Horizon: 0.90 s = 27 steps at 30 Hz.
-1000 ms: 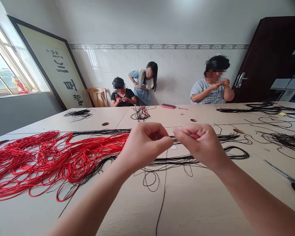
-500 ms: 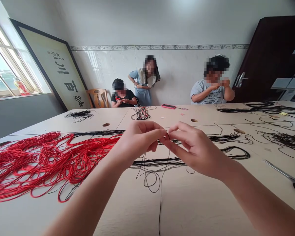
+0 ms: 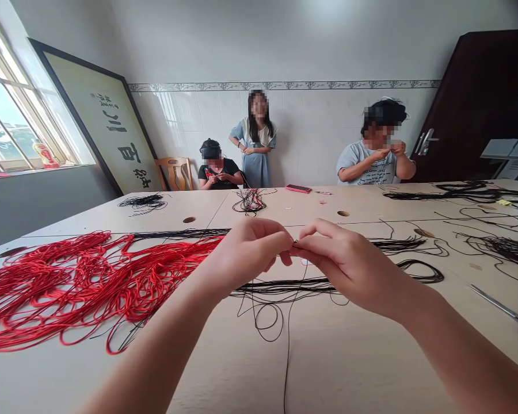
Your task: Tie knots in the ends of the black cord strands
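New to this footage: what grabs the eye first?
The heap of red cord sprawling over the left of the table stands out first. Next, at centre, the left hand and right hand meet above loops of black cord. At the far side, a person in a grey T-shirt sits with raised hands.

**From my head, looking down the table**

The one camera sits on my head, facing forward and down across the table (image 3: 354,368). My left hand (image 3: 246,259) and right hand (image 3: 349,270) are close below it, with the tiled wall (image 3: 328,126) far beyond.
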Tool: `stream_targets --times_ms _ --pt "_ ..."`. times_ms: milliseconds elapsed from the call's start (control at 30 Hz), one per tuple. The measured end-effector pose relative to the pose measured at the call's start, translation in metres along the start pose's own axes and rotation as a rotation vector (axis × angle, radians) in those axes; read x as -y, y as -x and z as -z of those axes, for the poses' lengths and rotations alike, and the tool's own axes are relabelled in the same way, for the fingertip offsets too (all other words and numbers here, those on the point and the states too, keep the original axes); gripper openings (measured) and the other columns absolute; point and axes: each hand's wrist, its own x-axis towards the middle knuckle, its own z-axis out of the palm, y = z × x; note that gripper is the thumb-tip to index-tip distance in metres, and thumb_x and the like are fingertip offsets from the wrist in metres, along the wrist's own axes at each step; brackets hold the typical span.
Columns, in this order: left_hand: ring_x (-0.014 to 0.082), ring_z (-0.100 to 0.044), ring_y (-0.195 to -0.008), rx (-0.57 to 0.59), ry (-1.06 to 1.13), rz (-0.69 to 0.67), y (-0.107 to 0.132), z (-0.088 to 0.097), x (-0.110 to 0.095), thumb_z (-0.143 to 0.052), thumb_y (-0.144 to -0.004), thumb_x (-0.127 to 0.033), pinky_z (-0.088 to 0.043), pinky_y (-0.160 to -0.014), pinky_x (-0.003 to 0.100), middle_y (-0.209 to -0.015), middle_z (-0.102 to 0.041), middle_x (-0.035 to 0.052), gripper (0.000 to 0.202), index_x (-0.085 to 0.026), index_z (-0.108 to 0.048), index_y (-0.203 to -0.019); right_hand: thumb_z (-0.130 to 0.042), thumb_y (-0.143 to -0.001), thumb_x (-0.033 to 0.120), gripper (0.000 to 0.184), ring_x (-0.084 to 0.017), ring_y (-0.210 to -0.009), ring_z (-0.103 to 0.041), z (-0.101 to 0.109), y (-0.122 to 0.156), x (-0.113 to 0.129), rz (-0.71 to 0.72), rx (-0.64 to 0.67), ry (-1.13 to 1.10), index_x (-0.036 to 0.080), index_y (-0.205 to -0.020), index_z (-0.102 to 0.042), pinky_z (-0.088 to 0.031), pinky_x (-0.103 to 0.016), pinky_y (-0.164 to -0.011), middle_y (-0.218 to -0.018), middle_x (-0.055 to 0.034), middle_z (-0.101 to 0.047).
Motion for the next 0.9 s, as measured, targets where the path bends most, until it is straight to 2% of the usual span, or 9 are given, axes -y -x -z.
stream_targets --times_ms 167,400,533,667,767,900 --pt "0.0073 -0.037 -0.05 0.022 -0.029 0.017 0.001 -0.001 0.003 -0.052 -0.075 -0.027 -0.025 -0.043 0.019 -0.058 -0.053 -0.0008 0.015 -0.016 -0.06 -0.067 -0.036 -0.092 0.02 0.021 -0.01 -0.066 -0.052 0.003 0.001 0.002 -0.04 0.05 0.059 0.023 -0.092 -0.057 -0.04 -0.025 -0.06 -0.091 -0.0018 -0.054" --pt "0.0124 -0.054 -0.06 0.086 -0.086 0.006 0.0 -0.004 0.005 -0.051 -0.071 -0.025 -0.035 -0.047 0.02 -0.065 -0.062 0.0033 0.017 -0.015 -0.065 -0.066 -0.042 -0.085 0.018 0.018 -0.01 -0.06 -0.045 0.001 0.0 0.0 0.016 0.14 0.076 0.019 -0.078 -0.058 -0.034 -0.024 -0.054 -0.07 0.0014 -0.053" --pt "0.0124 -0.052 -0.057 0.12 -0.166 0.021 -0.001 -0.006 0.005 -0.05 -0.068 -0.025 -0.033 -0.045 0.02 -0.062 -0.063 0.003 0.019 -0.015 -0.065 -0.064 -0.045 -0.076 0.013 0.018 -0.01 -0.057 -0.044 -0.001 0.0 -0.001 0.05 0.115 0.075 0.018 -0.075 -0.063 -0.031 -0.024 -0.051 -0.07 0.0003 -0.055" --pt "0.011 -0.049 -0.053 0.182 -0.227 0.016 0.0 -0.009 0.005 -0.046 -0.067 -0.023 -0.033 -0.044 0.02 -0.059 -0.062 0.0017 0.02 -0.016 -0.063 -0.059 -0.048 -0.07 0.011 0.019 -0.008 -0.053 -0.041 -0.002 0.001 -0.002 0.079 0.113 0.053 0.018 -0.07 -0.066 -0.029 -0.024 -0.049 -0.079 -0.0012 -0.056" --pt "0.0095 -0.042 -0.049 0.183 -0.254 -0.01 -0.001 -0.011 0.007 -0.045 -0.067 -0.024 -0.03 -0.042 0.02 -0.058 -0.06 0.0009 0.02 -0.016 -0.058 -0.055 -0.048 -0.069 0.011 0.018 -0.006 -0.051 -0.039 -0.002 0.002 -0.003 0.076 0.125 0.064 0.017 -0.066 -0.064 -0.029 -0.024 -0.049 -0.084 -0.0002 -0.055" --pt "0.0089 -0.038 -0.046 0.169 -0.306 -0.035 -0.003 -0.012 0.012 -0.043 -0.07 -0.027 -0.027 -0.04 0.021 -0.06 -0.061 0.0023 0.024 -0.016 -0.06 -0.059 -0.048 -0.069 0.011 0.014 -0.004 -0.049 -0.035 0.0 0.002 -0.005 0.06 0.142 0.093 0.016 -0.062 -0.058 -0.029 -0.024 -0.048 -0.087 0.0014 -0.054"
